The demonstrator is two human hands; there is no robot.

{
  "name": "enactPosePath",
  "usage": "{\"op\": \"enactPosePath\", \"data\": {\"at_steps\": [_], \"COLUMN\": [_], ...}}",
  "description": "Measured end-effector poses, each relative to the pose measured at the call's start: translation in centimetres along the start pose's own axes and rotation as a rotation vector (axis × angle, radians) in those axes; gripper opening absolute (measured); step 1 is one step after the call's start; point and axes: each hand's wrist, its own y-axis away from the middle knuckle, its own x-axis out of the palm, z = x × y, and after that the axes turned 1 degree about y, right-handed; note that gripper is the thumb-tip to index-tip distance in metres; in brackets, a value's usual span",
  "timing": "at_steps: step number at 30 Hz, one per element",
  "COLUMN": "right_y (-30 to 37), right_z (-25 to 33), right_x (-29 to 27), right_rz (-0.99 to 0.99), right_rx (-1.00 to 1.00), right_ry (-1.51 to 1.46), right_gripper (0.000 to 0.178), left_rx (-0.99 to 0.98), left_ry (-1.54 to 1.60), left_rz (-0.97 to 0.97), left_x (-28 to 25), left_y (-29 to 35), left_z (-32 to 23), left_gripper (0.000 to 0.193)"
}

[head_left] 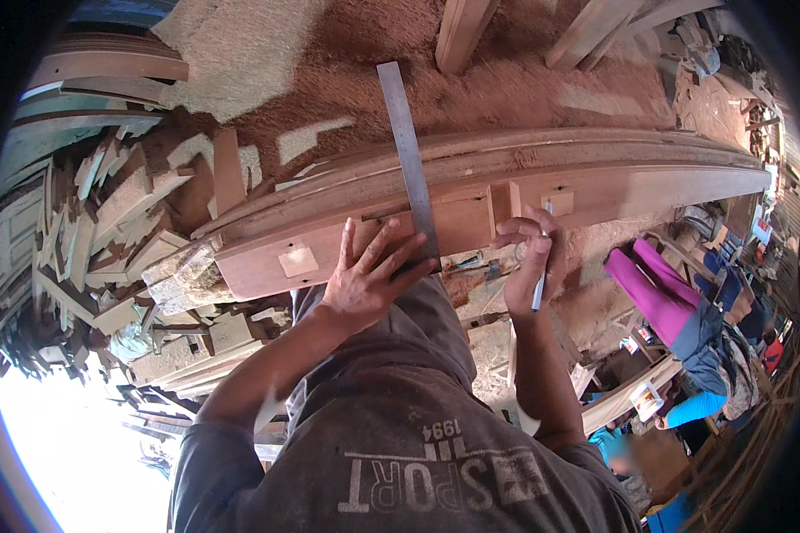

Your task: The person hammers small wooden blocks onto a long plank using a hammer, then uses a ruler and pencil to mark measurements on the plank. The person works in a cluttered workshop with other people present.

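Across the middle of the view, a long reddish-brown plank (631,191) was laid from left to right in front of the person's body, with a second wooden beam (507,160) set along its far side. A flat metal ruler (406,147) was laid crosswise over the plank, its far end extended well past both timbers and its near end placed beside the left hand (364,275). That hand was held palm down with the fingers spread over the plank's face, the index finger and thumb brought to the ruler's near end; how firmly it was pressed could not be told. By the right hand (542,258), a slim pale pen (539,289) was pinched between thumb and curled fingers near the plank's near edge; whether the wood was touched by its upper end could not be made out. Between the ruler and the right hand, a small wooden block (504,204) was seen on the plank, and a pale square patch (298,260) was shown left of the left hand. Farther left, wood offcuts (124,200) were heaped, while at the right another person (653,284) in magenta trousers was partly seen
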Motion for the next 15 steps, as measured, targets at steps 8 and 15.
{"op": "enactPosePath", "data": {"at_steps": [8,15], "right_y": [-0.8,-2.5], "right_z": [-2.0,-1.1], "right_x": [0.0,2.6], "right_rz": [0.171,0.222], "right_rx": [0.08,0.003], "right_ry": [0.07,0.203], "right_gripper": [0.069,0.015], "left_rx": [0.048,0.05], "left_ry": [0.004,-0.015], "left_rz": [-0.035,-0.05], "left_x": [0.0,-0.4], "left_y": [0.2,-0.2], "left_z": [0.8,0.7], "left_gripper": [0.057,0.055]}}
